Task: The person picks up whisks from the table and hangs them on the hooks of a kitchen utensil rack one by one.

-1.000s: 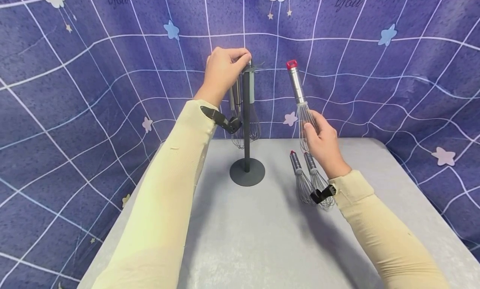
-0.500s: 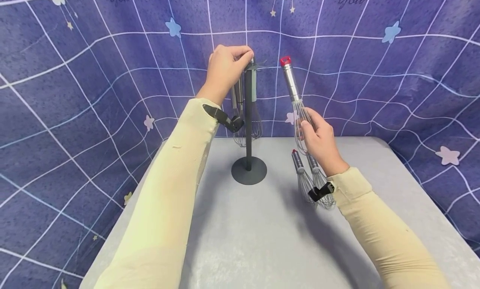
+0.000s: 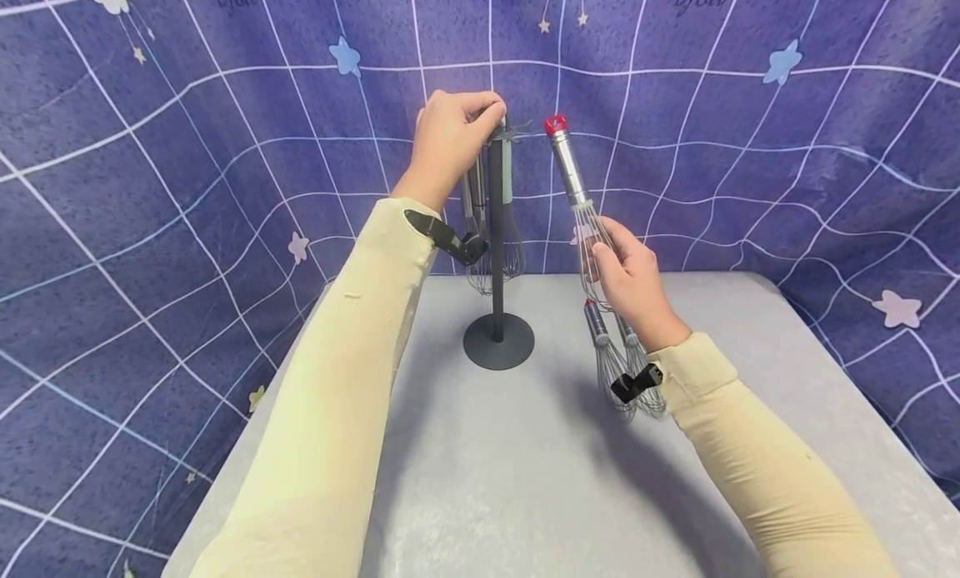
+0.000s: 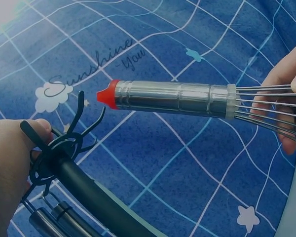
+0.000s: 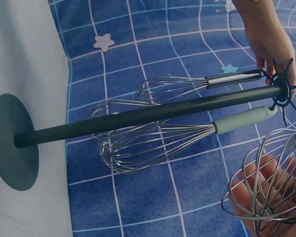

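Observation:
My left hand (image 3: 450,137) pinches the top of a dark whisk stand (image 3: 497,253), beside its ring of curved hooks (image 4: 64,143). From the hooks hang a whisk with a pale green handle (image 5: 244,118) and others with metal handles (image 5: 232,79), partly behind the pole. To the right of the stand, my right hand (image 3: 637,282) grips another whisk (image 3: 568,168) by its wire loops. Its steel handle points up, leaning left, and ends in a red cap (image 4: 107,95). In the left wrist view that cap is close to the hook tips.
Two similar red-capped whisks (image 3: 609,357) lie side by side on the grey table (image 3: 465,478), partly hidden under my right hand and wrist camera. The stand's round base (image 3: 498,345) rests toward the back. A blue gridded curtain (image 3: 300,170) surrounds the table's back and sides.
My right hand has carried the whisk leftward, so its red cap is nearer the stand's hooks. My left hand keeps its place at the top of the stand.

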`<state>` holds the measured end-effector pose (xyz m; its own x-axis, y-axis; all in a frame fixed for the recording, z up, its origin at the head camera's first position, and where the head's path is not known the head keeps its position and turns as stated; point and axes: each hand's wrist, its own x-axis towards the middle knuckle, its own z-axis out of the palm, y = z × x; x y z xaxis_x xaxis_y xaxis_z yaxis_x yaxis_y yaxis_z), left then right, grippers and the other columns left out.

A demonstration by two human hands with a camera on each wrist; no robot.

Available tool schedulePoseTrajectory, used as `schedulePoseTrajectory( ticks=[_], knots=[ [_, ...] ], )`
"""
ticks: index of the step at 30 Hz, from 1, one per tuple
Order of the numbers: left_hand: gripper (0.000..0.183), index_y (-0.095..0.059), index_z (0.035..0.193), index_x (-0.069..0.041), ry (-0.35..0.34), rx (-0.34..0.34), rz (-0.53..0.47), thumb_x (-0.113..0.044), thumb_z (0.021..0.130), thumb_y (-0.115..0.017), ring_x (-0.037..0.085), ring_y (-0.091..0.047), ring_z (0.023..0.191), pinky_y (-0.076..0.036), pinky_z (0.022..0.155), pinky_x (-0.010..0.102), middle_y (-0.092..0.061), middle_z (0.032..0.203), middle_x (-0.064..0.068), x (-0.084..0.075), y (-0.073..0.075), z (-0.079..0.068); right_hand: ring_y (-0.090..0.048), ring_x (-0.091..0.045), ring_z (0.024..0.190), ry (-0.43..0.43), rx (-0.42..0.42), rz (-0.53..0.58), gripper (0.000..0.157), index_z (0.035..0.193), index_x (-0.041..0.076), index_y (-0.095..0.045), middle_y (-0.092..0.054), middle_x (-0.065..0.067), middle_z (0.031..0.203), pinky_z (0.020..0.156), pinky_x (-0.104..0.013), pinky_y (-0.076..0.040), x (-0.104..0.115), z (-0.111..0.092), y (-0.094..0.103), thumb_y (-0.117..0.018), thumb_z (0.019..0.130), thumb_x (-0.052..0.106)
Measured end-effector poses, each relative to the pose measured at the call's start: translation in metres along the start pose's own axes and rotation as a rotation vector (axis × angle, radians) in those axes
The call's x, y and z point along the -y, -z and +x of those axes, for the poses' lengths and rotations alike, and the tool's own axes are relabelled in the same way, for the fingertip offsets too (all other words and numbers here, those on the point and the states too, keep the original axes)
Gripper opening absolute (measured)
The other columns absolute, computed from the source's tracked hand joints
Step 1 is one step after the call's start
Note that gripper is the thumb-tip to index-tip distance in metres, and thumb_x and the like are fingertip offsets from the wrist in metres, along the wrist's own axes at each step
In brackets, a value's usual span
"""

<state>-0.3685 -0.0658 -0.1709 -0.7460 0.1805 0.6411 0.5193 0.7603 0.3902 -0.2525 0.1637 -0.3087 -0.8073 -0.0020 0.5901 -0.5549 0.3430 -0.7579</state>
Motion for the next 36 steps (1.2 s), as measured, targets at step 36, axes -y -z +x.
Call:
schedulePoseTrajectory(
  ticks=[36],
  knots=[
    [0.025, -0.078, 0.106, -0.028, -0.007, -0.007, -0.017, -0.039, 0.102, -0.057, 0.012, -0.045, 0.091, -0.038, 0.089, 0.030, -0.067, 0.085, -0.012, 0.002, -0.003, 0.003, -0.066, -0.029, 0.089, -0.050, 0.136, 0.229, 0.040, 0.141, 0.004, -0.055, -0.064, -0.028, 0.110, 0.073, -0.038, -0.059, -0.051, 0.013, -0.024, -0.040, 0.104, 0.006]
  ],
)
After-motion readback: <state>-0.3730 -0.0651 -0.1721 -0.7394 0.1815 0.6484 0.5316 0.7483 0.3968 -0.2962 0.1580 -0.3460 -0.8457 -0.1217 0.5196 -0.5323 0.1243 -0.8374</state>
